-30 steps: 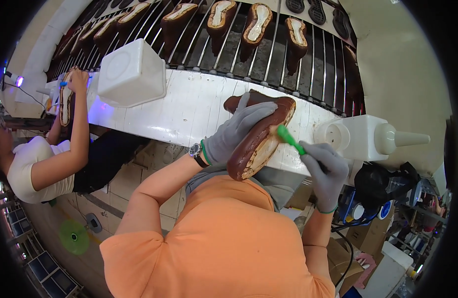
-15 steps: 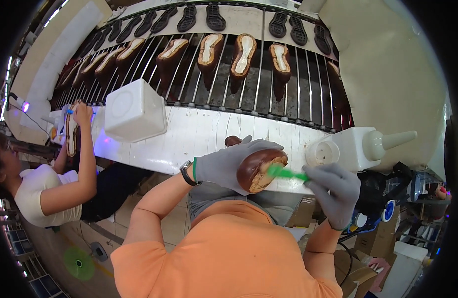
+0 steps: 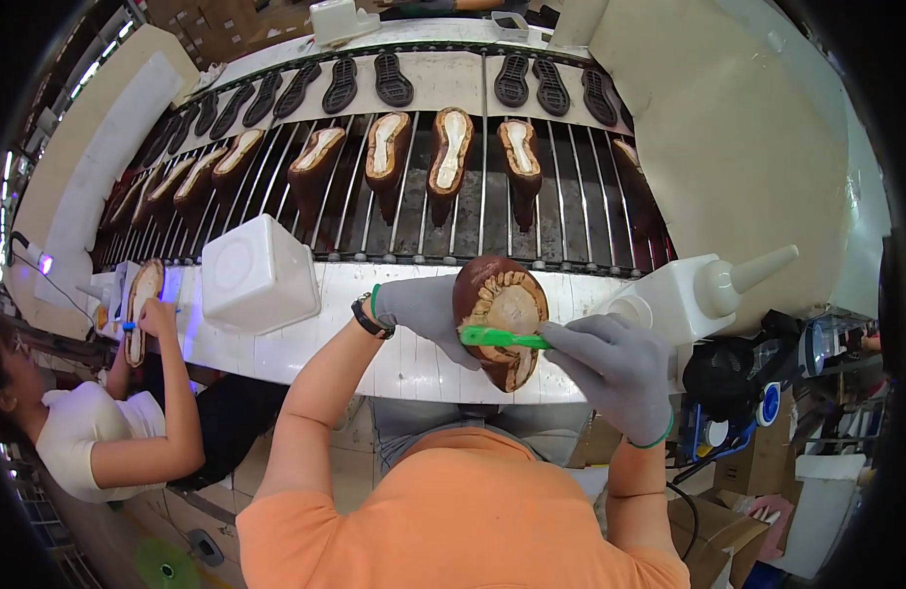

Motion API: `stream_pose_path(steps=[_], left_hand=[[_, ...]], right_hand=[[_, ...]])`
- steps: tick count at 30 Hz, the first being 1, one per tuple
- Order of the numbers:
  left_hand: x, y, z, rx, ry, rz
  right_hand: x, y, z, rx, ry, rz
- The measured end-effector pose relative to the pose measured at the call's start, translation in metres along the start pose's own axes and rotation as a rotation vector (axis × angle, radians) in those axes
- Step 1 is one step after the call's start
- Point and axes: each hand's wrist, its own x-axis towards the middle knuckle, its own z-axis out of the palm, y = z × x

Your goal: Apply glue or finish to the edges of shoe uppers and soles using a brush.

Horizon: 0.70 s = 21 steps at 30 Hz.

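A brown leather shoe upper is held over the front edge of the white bench, its pleated tan underside facing up toward me. My left hand, in a grey glove, is closed around its left side, the fingertips partly hidden behind it. In my gloved right hand is a green-handled brush, pinched by its handle. The brush's head lies across the underside at the left edge of the pleats. Just beyond my right hand is a small white cup, partly covered.
Brown uppers, soles up, stand along a metal roller conveyor, with black outsoles on a strip behind. A white square container and a white nozzled bottle flank me. At left, a co-worker brushes another upper.
The shoe upper has turned and moved up and away, so more of its underside shows. The brush has shifted left and is less blurred. The whole view has shifted.
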Motion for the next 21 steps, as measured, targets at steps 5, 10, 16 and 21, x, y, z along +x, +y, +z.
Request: stream_pose_path(steps=[5, 10, 16, 21], left_hand=[[0.011, 0.000, -0.009, -0.088, -0.014, -0.081], [0.014, 0.000, -0.017, -0.069, -0.049, -0.096], [0.010, 0.006, -0.020, 0.103, 0.015, -0.041], [0.015, 0.002, -0.017, -0.057, 0.006, -0.048]], right_hand=[[0.006, 0.009, -0.004, 0.078, 0.225, 0.297], [0.020, 0.004, 0.003, -0.018, 0.160, 0.110], [0.023, 0.002, 0.004, -0.104, 0.019, -0.012], [0.014, 0.008, 0.029, 0.208, 0.211, 0.332]])
